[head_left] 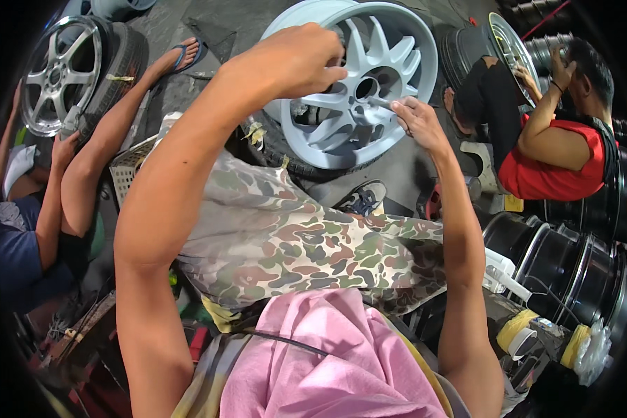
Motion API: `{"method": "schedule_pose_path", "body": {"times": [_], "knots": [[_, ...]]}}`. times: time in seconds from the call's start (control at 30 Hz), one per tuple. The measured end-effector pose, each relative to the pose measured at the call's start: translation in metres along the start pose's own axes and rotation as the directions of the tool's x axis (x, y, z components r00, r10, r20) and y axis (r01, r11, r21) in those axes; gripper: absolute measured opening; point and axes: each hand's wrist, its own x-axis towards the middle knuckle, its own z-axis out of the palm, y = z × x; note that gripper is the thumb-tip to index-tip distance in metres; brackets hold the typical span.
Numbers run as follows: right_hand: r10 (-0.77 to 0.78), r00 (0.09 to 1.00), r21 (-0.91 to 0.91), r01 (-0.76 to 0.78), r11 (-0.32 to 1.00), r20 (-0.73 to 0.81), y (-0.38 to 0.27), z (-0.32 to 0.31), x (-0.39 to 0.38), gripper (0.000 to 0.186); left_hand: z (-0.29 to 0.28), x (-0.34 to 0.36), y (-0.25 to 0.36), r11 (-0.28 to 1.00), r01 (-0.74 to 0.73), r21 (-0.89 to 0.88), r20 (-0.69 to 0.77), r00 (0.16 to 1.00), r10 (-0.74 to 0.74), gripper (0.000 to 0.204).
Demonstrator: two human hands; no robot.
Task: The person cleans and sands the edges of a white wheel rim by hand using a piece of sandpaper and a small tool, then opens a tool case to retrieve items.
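- Wheel rim (pixel 366 115), pale blue-grey with many spokes: at upper middle, beyond the shoe, face tilted toward the camera, overlapping a dark tyre (pixel 289 160) at its lower left; cannot tell whether fitted to it.
- Silver wheel (pixel 56 78), far left: nearly upright, beside another tyre (pixel 129 52), with a co-worker's hand (pixel 65 146) just below its lower edge.
- Shiny wheel (pixel 514 47), upper right: steeply tilted, with the hand (pixel 529 81) of a co-worker in a red top (pixel 571 167) against it.
- White slatted basket (pixel 122 175): partly hidden by the left arm (pixel 177 167).
- Dark shoe (pixel 362 200) with a pale toe: near the rim's lower edge.
- Left hand (pixel 303 59): over the rim's upper left part, fingers curled inward; cannot tell whether closed on anything.
- Right hand (pixel 419 123): at the rim's right side, fingers clamped on a slim pale tool (pixel 382 102).
- Slim pale tool: pointing toward the hub, just beside the centre hole; contact impossible to tell.
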Motion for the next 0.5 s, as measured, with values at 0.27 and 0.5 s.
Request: {"method": "schedule_pose_path", "body": {"times": [0.27,0.5], "knots": [[0.049,0.930,0.052,-0.032,0.998,-0.364,0.093,-0.018,-0.020,0.044,0.010,-0.005,-0.045,0.996,0.089,0.016,-0.059,0.994,-0.088,0.041],[-0.087,0.796,0.011,0.116,0.993,-0.599,0.163,0.028,0.012,0.036,0.070,-0.031,-0.086,0.967,0.203,-0.152,0.326,0.934,-0.145,0.055]]}}
